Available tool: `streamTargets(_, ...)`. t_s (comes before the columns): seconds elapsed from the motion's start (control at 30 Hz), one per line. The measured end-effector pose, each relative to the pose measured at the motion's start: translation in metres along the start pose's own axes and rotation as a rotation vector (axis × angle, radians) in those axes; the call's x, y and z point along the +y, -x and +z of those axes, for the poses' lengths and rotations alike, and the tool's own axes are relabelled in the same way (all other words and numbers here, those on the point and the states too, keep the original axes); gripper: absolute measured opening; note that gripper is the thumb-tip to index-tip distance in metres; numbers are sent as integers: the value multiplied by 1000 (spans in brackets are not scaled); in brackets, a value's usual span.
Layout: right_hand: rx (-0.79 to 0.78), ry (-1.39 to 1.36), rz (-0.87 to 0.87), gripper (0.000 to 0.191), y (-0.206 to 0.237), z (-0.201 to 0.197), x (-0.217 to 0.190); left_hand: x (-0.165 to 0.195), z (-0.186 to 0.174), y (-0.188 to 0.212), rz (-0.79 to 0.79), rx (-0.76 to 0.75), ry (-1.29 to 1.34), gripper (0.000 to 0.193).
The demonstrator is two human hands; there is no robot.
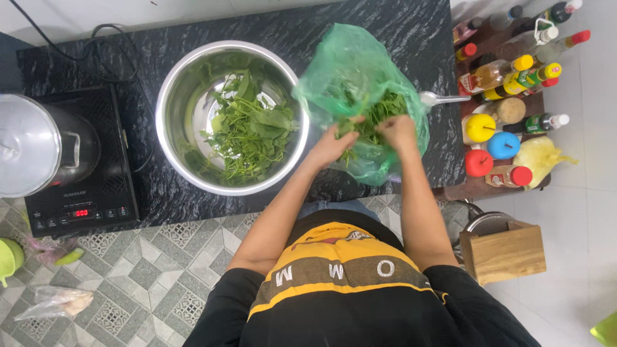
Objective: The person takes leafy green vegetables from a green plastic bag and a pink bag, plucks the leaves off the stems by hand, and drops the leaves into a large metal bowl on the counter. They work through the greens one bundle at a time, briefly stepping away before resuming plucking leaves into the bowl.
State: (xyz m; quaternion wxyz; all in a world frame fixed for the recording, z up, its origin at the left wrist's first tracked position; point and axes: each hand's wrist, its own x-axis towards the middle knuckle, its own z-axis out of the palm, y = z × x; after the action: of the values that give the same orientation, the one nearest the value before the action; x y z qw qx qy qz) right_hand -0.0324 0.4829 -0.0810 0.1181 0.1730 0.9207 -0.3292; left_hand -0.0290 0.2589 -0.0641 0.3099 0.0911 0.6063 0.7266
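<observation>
Inside green bag (350, 71) | both hands' fingers grasping leafy greens (379, 112) | fingertips hidden by leaves

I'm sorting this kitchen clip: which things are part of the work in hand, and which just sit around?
In use:
left hand and right hand, both in the green plastic bag
leafy greens in the bag
steel bowl holding more greens

Lying about:
pot on the cooktop
sauce bottles
spoon
wooden box

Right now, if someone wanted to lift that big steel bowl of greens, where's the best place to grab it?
Probably by the rolled rim of the steel bowl, from its left side: it has no handles, and the green plastic bag crowds its right edge.
</observation>
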Motion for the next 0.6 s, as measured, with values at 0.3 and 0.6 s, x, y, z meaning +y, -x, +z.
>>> streamTargets(0.3,-153,-844,-37,14,11,-72,11,-1,-9,-5,90,122,41,36)
streamTargets(0.6,-228,-1043,1,10,21,-84,1,4,13,7,-23,79,-49,34)
